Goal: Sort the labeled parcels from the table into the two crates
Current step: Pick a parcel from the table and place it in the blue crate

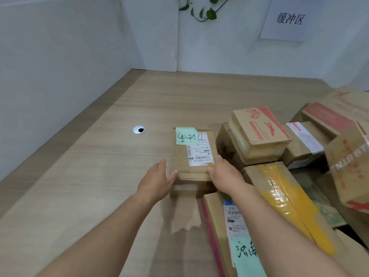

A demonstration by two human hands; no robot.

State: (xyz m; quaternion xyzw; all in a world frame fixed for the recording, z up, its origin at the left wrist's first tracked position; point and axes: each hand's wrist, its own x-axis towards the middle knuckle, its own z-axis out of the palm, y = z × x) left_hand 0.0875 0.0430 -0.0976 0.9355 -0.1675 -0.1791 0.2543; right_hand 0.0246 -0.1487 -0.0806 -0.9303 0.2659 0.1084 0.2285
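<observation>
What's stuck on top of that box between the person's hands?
A green handwritten note and a white shipping label lie on the box. Its contents cannot be seen.

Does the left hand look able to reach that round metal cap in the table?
Probably yes. The left hand sits at the left side of the parcel with the green note, and only tabletop shows between it and the metal cap; no box intervenes.

Sorting station: piled parcels (259,134), wall sign (287,19) (buffer zone).
</observation>
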